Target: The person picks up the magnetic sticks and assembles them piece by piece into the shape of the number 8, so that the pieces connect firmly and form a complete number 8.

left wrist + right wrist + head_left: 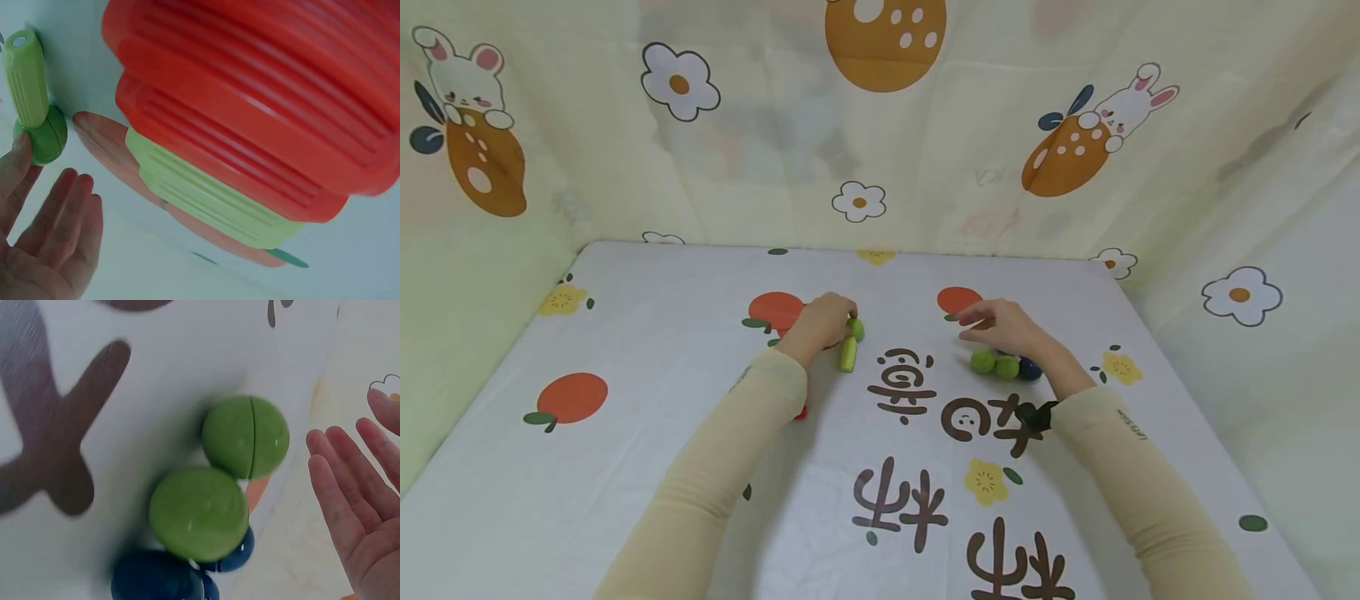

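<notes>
My left hand (pixel 822 325) is left of the table's middle and pinches a round green ball (pixel 856 327) with thumb and finger. The ball sits against the end of a light green ribbed cylinder (pixel 26 78). The hand's other fingers extend free of it. My right hand (pixel 1006 327) hovers with relaxed fingers, holding nothing. Near it on the cloth lie two green balls (pixel 199 512) and several dark blue balls (pixel 156 578), close together; the right forearm partly hides the blue ones in the head view.
Large red ribbed pieces (pixel 250 106) and light green ribbed pieces (pixel 212 194) stand close to the left wrist; in the head view the left sleeve mostly hides them. A printed white cloth (pixel 647 467) covers the table, with cream curtains (pixel 760 167) behind and at the sides.
</notes>
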A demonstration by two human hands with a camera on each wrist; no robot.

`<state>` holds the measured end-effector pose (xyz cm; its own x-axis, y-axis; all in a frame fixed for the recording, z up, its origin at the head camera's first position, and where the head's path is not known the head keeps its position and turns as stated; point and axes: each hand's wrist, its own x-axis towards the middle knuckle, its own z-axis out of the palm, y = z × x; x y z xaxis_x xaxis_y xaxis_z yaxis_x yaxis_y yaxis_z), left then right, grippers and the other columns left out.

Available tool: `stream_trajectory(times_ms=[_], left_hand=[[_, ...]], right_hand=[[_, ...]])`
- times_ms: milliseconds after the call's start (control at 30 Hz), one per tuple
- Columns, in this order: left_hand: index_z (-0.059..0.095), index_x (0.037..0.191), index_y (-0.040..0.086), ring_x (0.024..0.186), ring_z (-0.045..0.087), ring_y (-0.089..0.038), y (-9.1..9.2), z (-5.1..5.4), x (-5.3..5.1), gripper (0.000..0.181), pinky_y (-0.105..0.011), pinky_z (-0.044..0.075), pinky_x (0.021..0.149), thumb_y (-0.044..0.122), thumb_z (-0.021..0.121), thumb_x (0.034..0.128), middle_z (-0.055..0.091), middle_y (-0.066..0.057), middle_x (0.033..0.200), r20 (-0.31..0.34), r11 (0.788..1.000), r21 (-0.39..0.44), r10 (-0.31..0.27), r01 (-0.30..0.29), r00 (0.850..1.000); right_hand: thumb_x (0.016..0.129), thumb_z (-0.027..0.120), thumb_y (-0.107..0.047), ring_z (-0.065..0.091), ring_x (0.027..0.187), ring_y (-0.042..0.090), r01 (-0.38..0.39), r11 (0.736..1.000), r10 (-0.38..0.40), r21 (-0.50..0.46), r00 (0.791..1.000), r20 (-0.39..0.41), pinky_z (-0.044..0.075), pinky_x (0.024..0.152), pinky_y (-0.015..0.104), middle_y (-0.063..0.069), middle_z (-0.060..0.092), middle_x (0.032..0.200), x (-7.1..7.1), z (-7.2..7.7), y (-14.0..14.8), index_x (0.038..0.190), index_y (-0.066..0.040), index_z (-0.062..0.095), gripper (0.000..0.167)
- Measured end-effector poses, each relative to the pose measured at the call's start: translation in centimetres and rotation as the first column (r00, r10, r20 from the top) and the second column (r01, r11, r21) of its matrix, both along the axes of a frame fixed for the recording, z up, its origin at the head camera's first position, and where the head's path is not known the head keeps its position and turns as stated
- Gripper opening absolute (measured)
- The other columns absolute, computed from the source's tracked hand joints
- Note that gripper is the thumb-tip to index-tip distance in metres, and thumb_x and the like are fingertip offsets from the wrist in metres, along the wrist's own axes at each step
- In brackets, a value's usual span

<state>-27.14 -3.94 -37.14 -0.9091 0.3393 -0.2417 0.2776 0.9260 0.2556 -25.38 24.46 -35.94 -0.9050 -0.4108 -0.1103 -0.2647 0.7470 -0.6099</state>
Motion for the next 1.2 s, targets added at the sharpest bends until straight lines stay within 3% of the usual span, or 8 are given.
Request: stream_trajectory(times_ms=[300,533,667,1200], left_hand=[[0.061,0.106,-0.001,0.084,0.053,-0.021,0.0,-0.5,-0.6,0.023,-0.030,0.046,0.079,0.012,0.061,0.0872,0.061,-0.010,0.096,0.028,0.998,0.057,0.021,-0.023,0.999],[0.051,0.128,0.005,0.109,0.047,-0.023,-0.1,-0.4,-0.4,0.040,-0.035,0.038,0.095,0.013,0.057,0.0897,0.051,-0.014,0.125,0.047,0.999,0.045,0.027,-0.029,0.999],[0.053,0.127,0.006,0.114,0.045,-0.023,-0.1,-0.5,-0.3,0.037,-0.035,0.035,0.098,0.015,0.054,0.0911,0.051,-0.013,0.126,0.056,0.999,0.032,0.022,-0.024,0.998],[0.063,0.106,0.002,0.090,0.053,-0.020,-0.8,-0.5,0.0,0.032,-0.031,0.045,0.082,0.025,0.067,0.0839,0.060,-0.009,0.099,0.021,0.996,0.045,0.082,-0.083,0.996]], right_hand=[[0.083,0.067,-0.013,0.059,0.096,0.029,-0.007,0.999,0.005,0.042,0.999,0.034,0.046,0.084,0.042,0.021,0.062,0.108,0.0,-0.2,1.8,0.111,0.006,0.059,0.035],[0.082,0.068,-0.013,0.061,0.098,0.031,-0.037,0.999,0.034,0.030,0.995,0.096,0.045,0.086,0.043,0.023,0.060,0.110,0.2,-0.3,2.8,0.112,0.008,0.058,0.038],[0.082,0.068,-0.012,0.061,0.099,0.031,-0.042,0.998,0.036,0.047,0.993,0.114,0.045,0.087,0.043,0.023,0.060,0.111,0.4,-0.4,3.0,0.113,0.007,0.058,0.038],[0.077,0.072,-0.009,0.058,0.102,0.034,-0.062,0.996,0.051,0.072,0.988,0.145,0.047,0.085,0.041,0.020,0.061,0.110,0.3,-1.3,3.1,0.111,0.007,0.060,0.039]])
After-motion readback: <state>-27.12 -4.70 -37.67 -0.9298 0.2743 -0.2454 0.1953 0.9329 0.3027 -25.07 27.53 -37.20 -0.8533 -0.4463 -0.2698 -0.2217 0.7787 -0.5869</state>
